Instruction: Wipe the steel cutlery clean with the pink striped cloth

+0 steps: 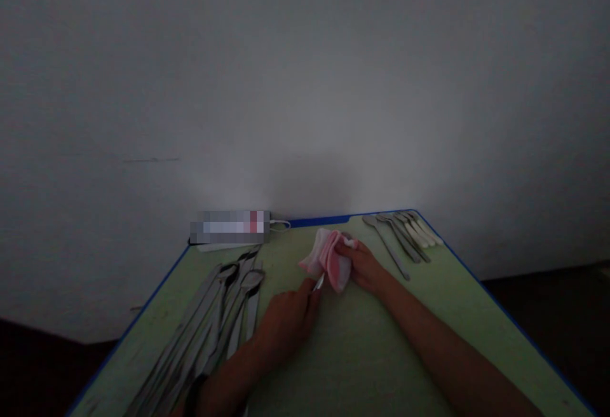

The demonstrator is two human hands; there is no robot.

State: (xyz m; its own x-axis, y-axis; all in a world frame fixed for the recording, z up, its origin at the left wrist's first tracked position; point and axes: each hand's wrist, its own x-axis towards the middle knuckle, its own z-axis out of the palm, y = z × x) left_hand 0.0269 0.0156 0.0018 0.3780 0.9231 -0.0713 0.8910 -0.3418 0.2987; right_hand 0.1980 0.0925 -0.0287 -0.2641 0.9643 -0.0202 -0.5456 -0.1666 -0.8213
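Just above the middle of the table, my left hand [290, 312] is closed around the handle of a shiny piece of metal cutlery [319, 283]. The cutlery runs up into a pink and white cloth [328, 255], which hides most of its far part, so its kind is unclear. My right hand [363, 263] grips the folded cloth around it, with the thumb on top. Left of my hands lies a spread of long metal cutlery [204, 321], spoons among it. Beyond my right hand, several more pieces of cutlery [398, 236] lie side by side, some with whitish handles.
The pale green table [328, 366] has a blue edge and stands against a grey wall [305, 86]. At the back left corner sits a blurred-out box-like object [231, 227] with a white cable [282, 223]. A dark band circles my left wrist.
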